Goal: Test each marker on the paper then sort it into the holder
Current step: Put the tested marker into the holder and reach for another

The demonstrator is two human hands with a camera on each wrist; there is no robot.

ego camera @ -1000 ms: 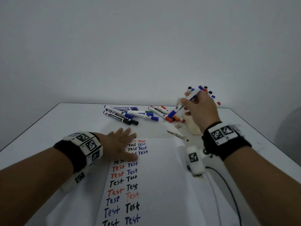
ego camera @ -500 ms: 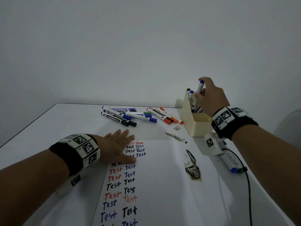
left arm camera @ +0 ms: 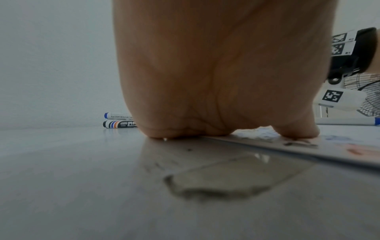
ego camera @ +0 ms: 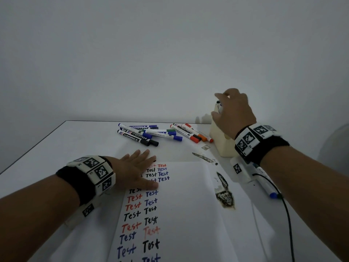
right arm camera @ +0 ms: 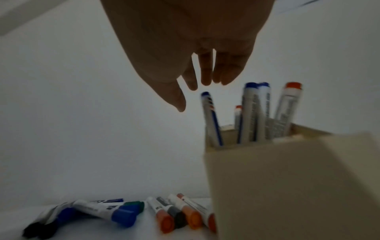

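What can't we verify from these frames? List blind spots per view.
- Head view: inside of the holder and most markers in it, hidden by the right hand.
- Head view: top rows of writing on the paper, covered by the left hand.
- Left wrist view: fingers of the left hand, hidden behind its own palm; the paper's writing is blurred.
- Right wrist view: labels on the loose markers, motion-blurred; holder's base cut off by the frame edge.

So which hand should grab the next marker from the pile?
Probably the right hand. It is free, open above the holder, with the loose markers lying just beside it. The left hand is busy, pressed flat on the paper.
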